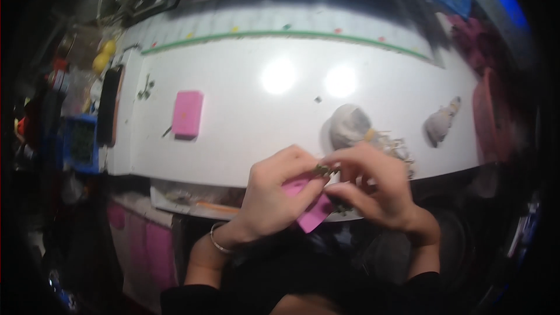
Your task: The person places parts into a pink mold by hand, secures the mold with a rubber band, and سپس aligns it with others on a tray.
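Both my hands meet at the near edge of the white table. My left hand (277, 192) is closed around a pink block (315, 214), thumb and fingertips toward its upper end. Close against it, my right hand (373, 184) has its fingers curled and pinched. Small dark green leafy bits (328, 170) show between the fingertips, and others lie below the right thumb. What exactly the right fingers pinch is partly hidden. Just beyond the right hand lies a grey wrapped bundle (350, 125) with a yellow band and pale thin stalks.
A second pink block (188, 114) lies at the table's left, near a green sprig (147, 86). On the right rests a smaller grey bundle (443, 121). A green strip (280, 34) crosses the back. A dark phone-like slab (111, 105) stands at the left edge.
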Demonstrator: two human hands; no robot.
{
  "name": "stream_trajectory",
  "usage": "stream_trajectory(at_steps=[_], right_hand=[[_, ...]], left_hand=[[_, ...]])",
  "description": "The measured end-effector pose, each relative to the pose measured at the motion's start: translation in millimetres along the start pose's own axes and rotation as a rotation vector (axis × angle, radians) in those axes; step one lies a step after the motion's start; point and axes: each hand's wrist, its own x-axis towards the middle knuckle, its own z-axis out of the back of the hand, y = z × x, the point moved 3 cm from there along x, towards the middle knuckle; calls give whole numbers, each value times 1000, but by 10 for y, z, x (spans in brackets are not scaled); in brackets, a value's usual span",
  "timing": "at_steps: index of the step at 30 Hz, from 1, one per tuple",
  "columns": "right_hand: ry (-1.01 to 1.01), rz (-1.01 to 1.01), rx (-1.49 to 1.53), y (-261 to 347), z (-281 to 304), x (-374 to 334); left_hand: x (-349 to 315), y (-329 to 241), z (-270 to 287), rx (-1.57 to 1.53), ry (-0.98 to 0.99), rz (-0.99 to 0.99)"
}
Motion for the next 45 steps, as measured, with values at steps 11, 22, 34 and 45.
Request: stream_trajectory(at_steps=[11,22,34,45], right_hand=[[-817,165,447,-36,1486,1077],[-234,580,-402,213,-257,195],[141,-1,818,-172,-266,173],[2,66,-507,-266,128,-70]], left_hand=[[25,250,-67,-394,-82,233],[123,304,-24,-1090,-131,508],[-75,-110,-182,-604,193,1],[172,225,-72,-513,-123,66]])
